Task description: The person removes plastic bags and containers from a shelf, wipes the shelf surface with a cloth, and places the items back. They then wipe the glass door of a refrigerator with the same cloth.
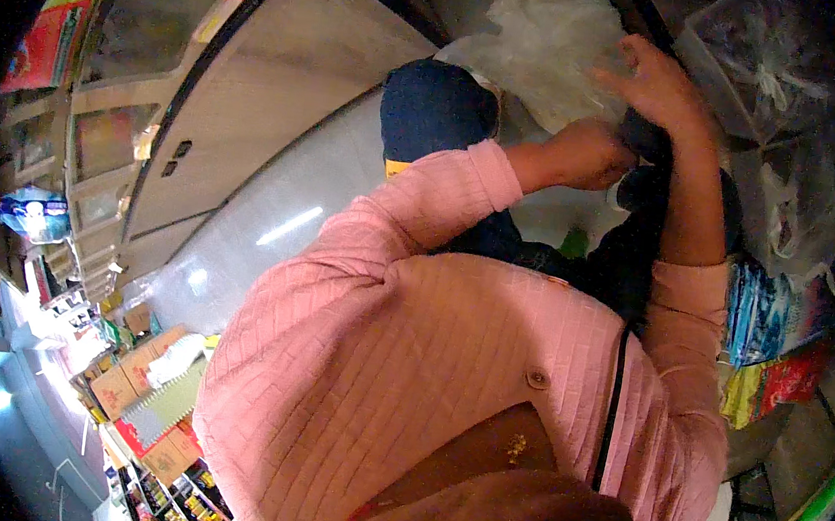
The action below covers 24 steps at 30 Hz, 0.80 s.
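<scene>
A crumpled translucent plastic bag (551,47) lies in front of me, above my knees in the view. My left hand (595,157) has its fingers curled at the bag's lower edge; whether it grips the plastic is hidden. Over the bag's right side is my right hand (642,79), slightly blurred, with its fingers apart and nothing seen in them. A dark thing, unclear in shape, shows between my hands. Pink sleeves cover both upper arms, and the forearms cross close to each other.
Clear plastic bags with tied handles (780,92) hang or lie at the right, above blue packets (755,316) and red and yellow ones (783,382). A brown panelled cabinet (287,44) stands at upper left. Cardboard boxes (115,390) and stocked shelves (190,510) are at lower left.
</scene>
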Available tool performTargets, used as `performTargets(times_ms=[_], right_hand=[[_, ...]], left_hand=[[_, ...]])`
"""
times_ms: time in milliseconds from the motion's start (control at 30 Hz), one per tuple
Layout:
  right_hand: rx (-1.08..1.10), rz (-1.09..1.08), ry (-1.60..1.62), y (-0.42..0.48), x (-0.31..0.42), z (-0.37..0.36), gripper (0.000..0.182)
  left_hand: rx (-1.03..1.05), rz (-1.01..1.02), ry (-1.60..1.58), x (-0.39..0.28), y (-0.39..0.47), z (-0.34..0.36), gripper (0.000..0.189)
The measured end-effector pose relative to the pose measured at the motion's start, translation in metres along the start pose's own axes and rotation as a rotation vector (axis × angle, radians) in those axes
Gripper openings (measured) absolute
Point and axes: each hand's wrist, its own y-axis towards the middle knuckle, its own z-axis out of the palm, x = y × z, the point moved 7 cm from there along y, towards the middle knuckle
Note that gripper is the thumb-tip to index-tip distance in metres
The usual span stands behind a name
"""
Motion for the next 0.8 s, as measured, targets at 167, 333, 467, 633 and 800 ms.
performTargets(times_ms=[167, 333, 467, 633, 800], right_hand=[[0.313, -0.042, -0.261, 0.000, 0.007, 0.048, 0.069], [0.586, -0.007, -0.286, 0.014, -0.009, 0.068, 0.048], [0.228, -0.010, 0.030, 0.026, -0.023, 0.006, 0.030], [-0.028, 0.067, 0.428, 0.001, -0.046, -0.059, 0.026], [0.223, -0.129, 0.619, -0.012, 0.010, -0.036, 0.030]], left_hand=[[-0.102, 0.251, 0.079, -0.022, 0.001, -0.006, 0.019], [0.143, 0.044, 0.097, -0.010, 0.003, 0.012, 0.024], [-0.065, 0.096, 0.165, 0.000, -0.006, -0.022, 0.027], [0.051, -0.428, -0.231, 0.073, -0.005, -0.049, 0.036], [-0.519, -0.332, -0.594, 0.159, -0.033, -0.041, 0.049]])
